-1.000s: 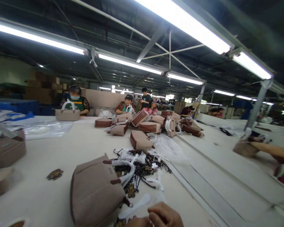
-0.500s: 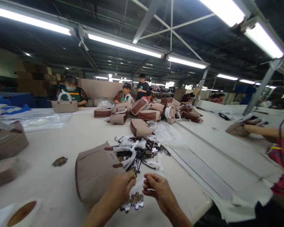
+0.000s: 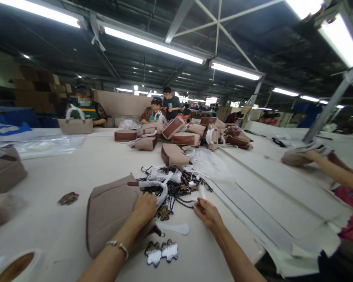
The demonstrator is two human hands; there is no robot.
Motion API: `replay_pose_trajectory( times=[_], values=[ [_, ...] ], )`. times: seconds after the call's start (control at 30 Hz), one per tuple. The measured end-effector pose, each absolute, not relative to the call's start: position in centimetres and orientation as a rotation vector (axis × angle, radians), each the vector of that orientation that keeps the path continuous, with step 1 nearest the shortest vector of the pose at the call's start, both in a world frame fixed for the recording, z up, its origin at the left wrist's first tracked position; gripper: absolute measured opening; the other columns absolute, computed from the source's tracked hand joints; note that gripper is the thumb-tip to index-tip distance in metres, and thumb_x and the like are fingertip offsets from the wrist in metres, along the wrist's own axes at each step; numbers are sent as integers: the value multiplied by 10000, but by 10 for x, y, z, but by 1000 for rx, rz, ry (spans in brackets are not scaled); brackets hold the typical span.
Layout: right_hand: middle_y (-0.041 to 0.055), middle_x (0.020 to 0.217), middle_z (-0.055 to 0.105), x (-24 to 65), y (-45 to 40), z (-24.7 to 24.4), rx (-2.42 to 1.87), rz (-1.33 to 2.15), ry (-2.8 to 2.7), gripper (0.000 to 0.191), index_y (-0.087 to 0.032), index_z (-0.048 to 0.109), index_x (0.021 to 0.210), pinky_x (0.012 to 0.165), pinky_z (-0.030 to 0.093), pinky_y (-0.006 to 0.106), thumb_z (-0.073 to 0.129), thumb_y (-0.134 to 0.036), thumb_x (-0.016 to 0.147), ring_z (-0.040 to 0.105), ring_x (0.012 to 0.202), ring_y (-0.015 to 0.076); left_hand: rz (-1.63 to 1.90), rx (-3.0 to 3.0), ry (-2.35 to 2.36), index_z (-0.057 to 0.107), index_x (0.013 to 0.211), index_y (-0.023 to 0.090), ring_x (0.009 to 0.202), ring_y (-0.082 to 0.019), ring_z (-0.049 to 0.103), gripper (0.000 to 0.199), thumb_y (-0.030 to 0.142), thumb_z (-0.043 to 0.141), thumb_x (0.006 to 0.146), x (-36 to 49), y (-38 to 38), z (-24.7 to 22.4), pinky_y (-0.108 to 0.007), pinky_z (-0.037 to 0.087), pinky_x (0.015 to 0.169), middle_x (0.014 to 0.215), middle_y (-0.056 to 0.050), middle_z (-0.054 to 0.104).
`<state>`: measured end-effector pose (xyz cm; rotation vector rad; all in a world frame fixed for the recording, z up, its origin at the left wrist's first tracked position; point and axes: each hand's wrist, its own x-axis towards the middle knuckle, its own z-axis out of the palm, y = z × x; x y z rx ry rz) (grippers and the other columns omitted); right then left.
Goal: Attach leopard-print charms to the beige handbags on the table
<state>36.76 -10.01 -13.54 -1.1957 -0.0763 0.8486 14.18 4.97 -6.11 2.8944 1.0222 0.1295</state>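
Observation:
My left hand [image 3: 146, 208] is closed at the handle side of a taupe handbag [image 3: 110, 213], which lies on its side on the white table; what its fingers grip is hidden. My right hand [image 3: 207, 212] pinches a thin white strip [image 3: 202, 192], to the right of a heap of leopard-print pieces and black cords [image 3: 181, 184]. Below the hands, two joined flower-shaped pieces [image 3: 161, 252] with silvery faces lie flat. A white tag-like strip [image 3: 176, 228] sticks out beside the bag. Another leopard-print piece [image 3: 68, 198] rests left of the bag.
Several taupe and brown bags [image 3: 185, 139] are piled farther back. A tape roll [image 3: 16, 270] sits at the lower left, bags [image 3: 4, 170] at the left edge. Across the table is a person [image 3: 86, 105]; at the right, another person's arm [image 3: 335, 170] reaches to a bag.
My left hand has moved up to the bag's handles. My right hand has moved up and right, now with a white strip. The flower-shaped pieces show more of their silvery faces.

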Motion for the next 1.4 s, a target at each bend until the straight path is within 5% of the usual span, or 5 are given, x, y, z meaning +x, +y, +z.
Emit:
replay_pose_trajectory(
  times=[0.3, 0.57, 0.87, 1.03, 1.4],
  values=[
    [-18, 677, 646, 402, -114, -116, -1169, 738, -167, 342, -193, 611, 822, 732, 579, 329, 836, -281, 580, 658, 682, 158, 464, 2619, 1461, 577, 1071, 186, 910, -273, 673, 343, 315, 279, 960, 92, 66, 4, -350, 452, 760, 997, -138, 717],
    [-30, 665, 640, 336, -65, -89, -1382, 791, -658, 307, -192, 603, 875, 591, 537, 296, 718, -360, 646, 599, 546, 132, 1373, 1822, 1491, 564, 921, 240, 782, -262, 641, 327, 517, 399, 867, 29, 47, 15, -372, 484, 750, 780, -24, 664],
    [71, 651, 694, 288, 1, -98, -2008, 549, -1190, 158, -157, 665, 563, 764, 448, 304, 651, -238, 698, 661, 782, 232, 1343, 2121, 1403, 614, 1011, 209, 1173, -344, 519, 470, 594, 490, 770, 8, 30, -40, -489, 416, 1010, 1138, -103, 636],
    [178, 983, 699, 265, 25, -103, -2218, 399, -1269, 174, -100, 695, 779, 870, 450, 390, 691, -275, 784, 635, 987, 284, 1294, 2250, 1332, 615, 1077, 201, 1192, -334, 511, 464, 566, 487, 820, -4, 38, -40, -487, 413, 1025, 1156, -104, 644],
    [-16, 561, 610, 305, 4, -28, -1866, 413, -1345, 225, -147, 685, 679, 545, 389, 225, 575, -285, 818, 566, 564, 138, 1346, 2324, 1262, 509, 1220, 185, 1125, -320, 567, 479, 499, 496, 858, -8, 32, -31, -494, 465, 970, 1180, -119, 652]
  ],
)
